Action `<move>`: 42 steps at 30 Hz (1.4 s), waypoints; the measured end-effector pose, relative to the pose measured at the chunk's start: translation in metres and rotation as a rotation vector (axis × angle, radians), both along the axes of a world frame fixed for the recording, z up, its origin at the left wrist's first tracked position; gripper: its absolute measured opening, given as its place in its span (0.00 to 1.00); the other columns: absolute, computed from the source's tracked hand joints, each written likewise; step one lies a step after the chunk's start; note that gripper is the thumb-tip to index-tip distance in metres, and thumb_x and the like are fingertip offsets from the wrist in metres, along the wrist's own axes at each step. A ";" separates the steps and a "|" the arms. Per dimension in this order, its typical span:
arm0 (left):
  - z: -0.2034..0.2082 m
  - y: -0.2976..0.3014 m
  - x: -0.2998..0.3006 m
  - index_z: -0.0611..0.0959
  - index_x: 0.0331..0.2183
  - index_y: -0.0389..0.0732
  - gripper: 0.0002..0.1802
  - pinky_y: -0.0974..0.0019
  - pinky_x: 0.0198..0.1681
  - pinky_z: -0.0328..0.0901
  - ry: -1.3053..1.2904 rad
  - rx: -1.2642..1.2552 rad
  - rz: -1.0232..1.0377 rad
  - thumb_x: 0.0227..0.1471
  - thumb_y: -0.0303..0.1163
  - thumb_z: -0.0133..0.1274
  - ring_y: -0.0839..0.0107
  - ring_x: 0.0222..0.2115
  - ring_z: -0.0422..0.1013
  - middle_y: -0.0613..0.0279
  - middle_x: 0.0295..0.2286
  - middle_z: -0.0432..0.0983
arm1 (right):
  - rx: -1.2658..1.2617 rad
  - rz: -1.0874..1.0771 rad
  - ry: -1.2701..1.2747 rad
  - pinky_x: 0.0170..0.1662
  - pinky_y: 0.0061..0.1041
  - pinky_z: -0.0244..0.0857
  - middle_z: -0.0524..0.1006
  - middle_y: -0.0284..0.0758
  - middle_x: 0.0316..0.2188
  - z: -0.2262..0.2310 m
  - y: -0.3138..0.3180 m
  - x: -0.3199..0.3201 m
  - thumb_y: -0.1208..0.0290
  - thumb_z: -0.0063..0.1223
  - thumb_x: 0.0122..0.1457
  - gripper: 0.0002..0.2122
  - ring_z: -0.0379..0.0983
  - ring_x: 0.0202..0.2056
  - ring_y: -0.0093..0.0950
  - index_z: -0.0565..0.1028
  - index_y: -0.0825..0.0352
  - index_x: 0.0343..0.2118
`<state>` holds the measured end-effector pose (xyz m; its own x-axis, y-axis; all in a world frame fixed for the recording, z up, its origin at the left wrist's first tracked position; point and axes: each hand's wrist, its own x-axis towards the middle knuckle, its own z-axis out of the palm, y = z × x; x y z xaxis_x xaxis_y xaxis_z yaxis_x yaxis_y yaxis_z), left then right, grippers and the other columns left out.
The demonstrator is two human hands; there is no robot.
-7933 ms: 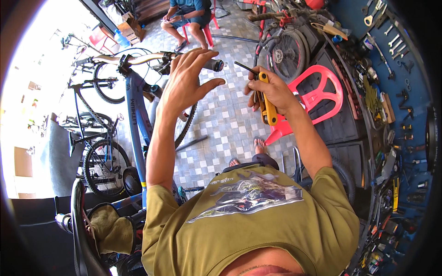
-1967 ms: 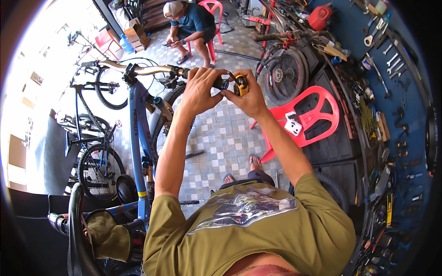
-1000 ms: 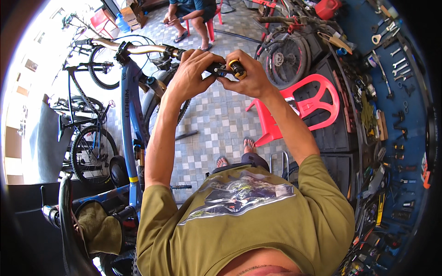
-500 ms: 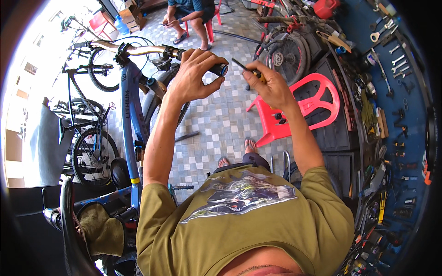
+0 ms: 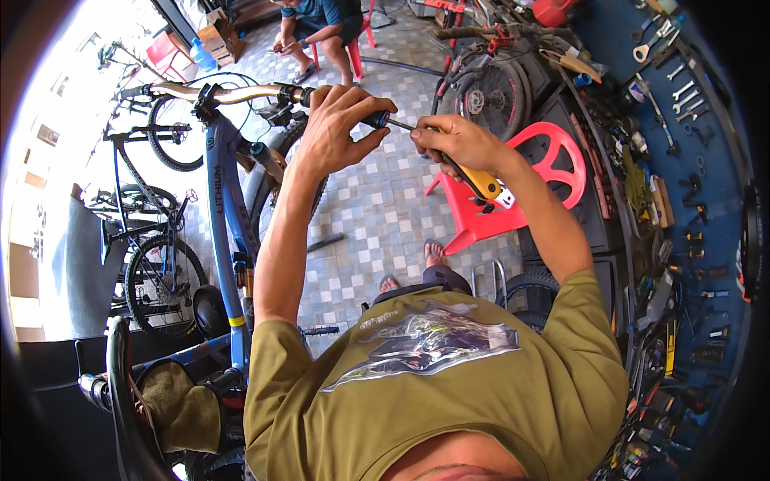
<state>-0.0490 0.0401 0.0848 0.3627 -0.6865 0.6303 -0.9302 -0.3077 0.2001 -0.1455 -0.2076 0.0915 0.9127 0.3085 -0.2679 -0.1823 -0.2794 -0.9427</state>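
My left hand (image 5: 340,132) is wrapped over the black grip (image 5: 374,120) at the right end of a gold handlebar (image 5: 249,93) on a blue mountain bike (image 5: 224,188). The grip's end, with a blue ring, shows past my fingers. My right hand (image 5: 464,144) is closed round a folding hex key tool with a yellow and black handle (image 5: 481,183). Its thin dark key stretches left, and the tip meets the grip's end. Whether the tip sits inside a bolt there is too small to tell.
A red plastic chair (image 5: 561,192) stands below my right forearm, small dark parts on its seat. Another person (image 5: 325,32) sits at the back. More bikes (image 5: 164,272) stand left. Tools hang on the blue wall (image 5: 694,184) at right. A dark tube (image 5: 325,241) lies on the floor.
My right hand has brought the hex key from just apart to touching the grip's end. Its yellow handle now shows below my fingers. My left hand stays on the grip.
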 end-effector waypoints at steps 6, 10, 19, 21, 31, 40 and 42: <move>-0.002 -0.001 0.001 0.86 0.46 0.57 0.19 0.54 0.53 0.57 -0.001 -0.003 0.009 0.50 0.39 0.68 0.63 0.43 0.72 0.69 0.35 0.78 | 0.249 -0.006 0.410 0.18 0.22 0.64 0.70 0.28 0.23 0.027 -0.001 0.005 0.54 0.47 0.73 0.18 0.67 0.14 0.18 0.72 0.64 0.33; -0.003 -0.004 0.002 0.86 0.46 0.57 0.19 0.54 0.53 0.57 -0.007 -0.017 0.005 0.50 0.40 0.68 0.63 0.43 0.72 0.69 0.35 0.77 | -0.415 0.000 -0.297 0.18 0.32 0.69 0.74 0.35 0.26 0.009 -0.001 0.005 0.59 0.51 0.69 0.13 0.76 0.17 0.28 0.75 0.65 0.39; -0.003 -0.007 0.004 0.87 0.45 0.55 0.19 0.54 0.57 0.56 0.008 -0.020 0.041 0.49 0.37 0.69 0.64 0.44 0.71 0.69 0.35 0.78 | -0.695 0.066 -0.416 0.34 0.38 0.71 0.80 0.40 0.32 0.038 -0.006 -0.013 0.68 0.61 0.60 0.16 0.76 0.27 0.36 0.76 0.68 0.49; -0.004 -0.009 0.004 0.87 0.45 0.55 0.19 0.54 0.57 0.56 0.010 -0.019 0.036 0.49 0.37 0.69 0.64 0.44 0.71 0.69 0.35 0.78 | -0.567 0.177 -0.289 0.33 0.35 0.68 0.80 0.39 0.31 0.042 -0.023 0.002 0.68 0.62 0.60 0.16 0.72 0.25 0.32 0.76 0.71 0.47; -0.009 -0.013 0.009 0.86 0.46 0.57 0.18 0.53 0.54 0.57 -0.017 -0.051 0.043 0.51 0.41 0.68 0.62 0.42 0.72 0.69 0.34 0.77 | -1.559 -0.002 -1.083 0.41 0.33 0.74 0.79 0.37 0.30 0.024 0.016 -0.019 0.68 0.58 0.59 0.07 0.77 0.36 0.34 0.77 0.64 0.38; -0.009 -0.016 0.015 0.86 0.45 0.57 0.17 0.53 0.54 0.57 -0.046 -0.061 0.063 0.52 0.42 0.68 0.63 0.42 0.71 0.69 0.34 0.76 | -0.014 0.005 0.271 0.33 0.32 0.77 0.83 0.41 0.31 0.042 -0.031 0.015 0.56 0.57 0.69 0.18 0.85 0.32 0.31 0.78 0.71 0.40; -0.009 -0.017 0.015 0.86 0.45 0.57 0.17 0.53 0.54 0.57 -0.042 -0.054 0.065 0.51 0.42 0.68 0.63 0.42 0.71 0.70 0.34 0.76 | 0.049 0.006 0.304 0.31 0.29 0.76 0.83 0.38 0.31 0.047 -0.036 0.005 0.57 0.56 0.70 0.18 0.83 0.31 0.24 0.79 0.72 0.45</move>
